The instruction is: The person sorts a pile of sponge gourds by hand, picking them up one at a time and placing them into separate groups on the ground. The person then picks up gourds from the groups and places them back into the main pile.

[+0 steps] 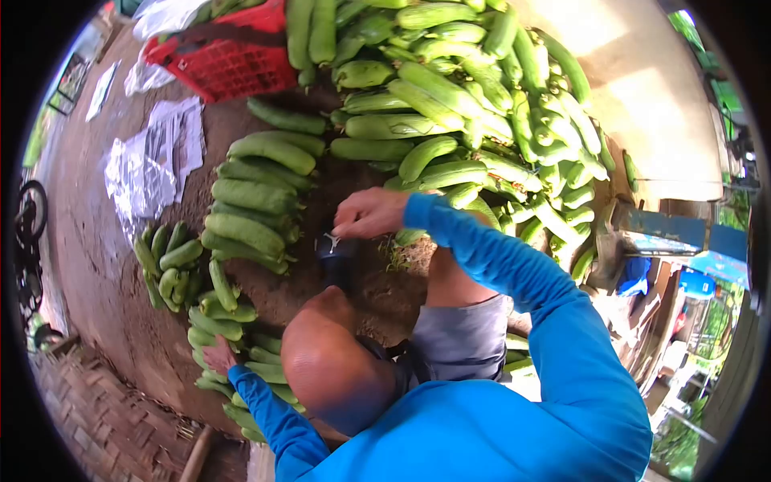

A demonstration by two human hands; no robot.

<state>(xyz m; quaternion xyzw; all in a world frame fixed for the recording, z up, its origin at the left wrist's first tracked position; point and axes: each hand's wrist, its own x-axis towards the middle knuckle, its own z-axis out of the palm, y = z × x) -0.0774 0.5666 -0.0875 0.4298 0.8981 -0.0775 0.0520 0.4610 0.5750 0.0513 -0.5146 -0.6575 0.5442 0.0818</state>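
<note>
My left hand (218, 354) is down at the lower left, its fingers over a long green gourd (214, 323) group; it seems to grip one of them, though part of the grip is hidden. My right hand (371, 213) hangs in front of my knees with the fingers curled. Whatever its fingertips may hold is too small to tell. A small white shape (332, 239) shows just below them, by my foot. A row of gourds (255, 193) lies left of my right hand, and a large heap of gourds (450, 96) rises beyond it.
A red plastic crate (229, 60) stands at the upper left. Crumpled plastic sheets (152, 165) lie on the dirt floor (88, 249). A smaller cluster of gourds (173, 261) sits left of the row. Woven matting (104, 410) is at the lower left.
</note>
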